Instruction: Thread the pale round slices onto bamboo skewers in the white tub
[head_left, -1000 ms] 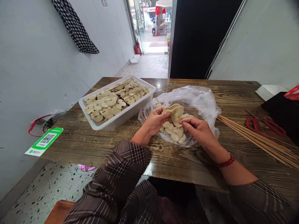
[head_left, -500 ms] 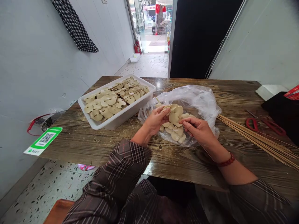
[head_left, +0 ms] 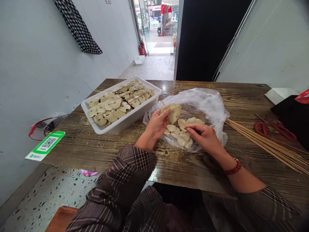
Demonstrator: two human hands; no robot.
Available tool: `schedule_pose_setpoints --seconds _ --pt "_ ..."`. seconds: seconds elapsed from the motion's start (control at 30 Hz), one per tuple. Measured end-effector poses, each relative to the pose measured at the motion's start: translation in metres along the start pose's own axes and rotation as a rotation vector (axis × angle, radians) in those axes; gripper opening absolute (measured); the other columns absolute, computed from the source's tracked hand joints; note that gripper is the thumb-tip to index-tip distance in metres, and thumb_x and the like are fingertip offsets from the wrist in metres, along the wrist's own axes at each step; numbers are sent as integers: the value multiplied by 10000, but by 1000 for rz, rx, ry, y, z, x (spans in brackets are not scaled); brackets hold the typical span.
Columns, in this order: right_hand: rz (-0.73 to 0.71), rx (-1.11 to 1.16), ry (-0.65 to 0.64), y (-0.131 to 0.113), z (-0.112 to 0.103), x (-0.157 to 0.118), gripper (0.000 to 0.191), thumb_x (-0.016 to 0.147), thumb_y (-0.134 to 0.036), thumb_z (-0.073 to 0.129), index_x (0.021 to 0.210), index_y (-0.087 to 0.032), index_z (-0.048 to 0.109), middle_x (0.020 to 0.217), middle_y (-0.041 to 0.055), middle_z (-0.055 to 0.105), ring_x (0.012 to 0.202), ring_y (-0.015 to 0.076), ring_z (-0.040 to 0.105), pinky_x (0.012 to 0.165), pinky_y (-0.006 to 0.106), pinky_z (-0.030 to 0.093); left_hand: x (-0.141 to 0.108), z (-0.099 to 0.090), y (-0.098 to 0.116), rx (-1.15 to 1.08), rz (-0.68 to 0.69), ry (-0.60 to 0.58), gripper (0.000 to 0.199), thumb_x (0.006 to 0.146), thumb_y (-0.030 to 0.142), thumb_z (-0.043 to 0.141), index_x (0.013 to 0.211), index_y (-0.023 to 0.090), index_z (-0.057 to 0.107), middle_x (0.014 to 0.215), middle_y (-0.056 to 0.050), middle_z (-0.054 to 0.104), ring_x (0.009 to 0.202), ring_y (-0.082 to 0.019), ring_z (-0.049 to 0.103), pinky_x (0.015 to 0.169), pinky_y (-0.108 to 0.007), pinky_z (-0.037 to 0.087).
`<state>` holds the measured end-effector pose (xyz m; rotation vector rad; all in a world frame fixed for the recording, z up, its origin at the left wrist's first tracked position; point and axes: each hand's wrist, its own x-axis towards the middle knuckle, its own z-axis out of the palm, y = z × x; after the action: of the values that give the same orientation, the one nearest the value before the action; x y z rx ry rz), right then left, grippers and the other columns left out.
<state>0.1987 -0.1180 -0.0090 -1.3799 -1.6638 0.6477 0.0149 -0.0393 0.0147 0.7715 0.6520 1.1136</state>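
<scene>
Between thumb and fingers, my left hand grips round beige slices that are threaded on a thin wooden skewer. My right hand pinches the skewer's near end, to the right of the slices. Beneath both hands, loose beige slices lie on a crumpled clear plastic bag. What food the slices are, I cannot tell. To the left stands a white plastic tub heaped with skewered slices of the same kind.
A bundle of bare skewers lies on the wooden table at the right, beside red-handled scissors. A black box sits at the right edge. A green QR-code card is at the left corner.
My left hand has shifted slightly left with the slices, away from my right hand. More of the skewer now shows between the hands, and more loose slices are visible below.
</scene>
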Motion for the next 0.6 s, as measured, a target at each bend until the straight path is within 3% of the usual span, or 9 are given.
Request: schedule_pose_setpoints --seconds 0.17,0.6 --pt "-37 -45 10 1 1 0 228 880 -333 572 859 -206 761 755 40 747 666 182 641 638 311 464 -3 6 -8 10 26 10 342 649 279 858 903 130 683 806 -33 747 690 -136 690 637 -219 550" --pt "80 46 4 1 2 6 247 856 -391 583 728 -208 686 531 -12 555 518 136 469 517 275 334 -9 15 -29 100 -58 -47 381 635 345 855 904 130 691 793 -22 710 635 -98 603 588 -207 481"
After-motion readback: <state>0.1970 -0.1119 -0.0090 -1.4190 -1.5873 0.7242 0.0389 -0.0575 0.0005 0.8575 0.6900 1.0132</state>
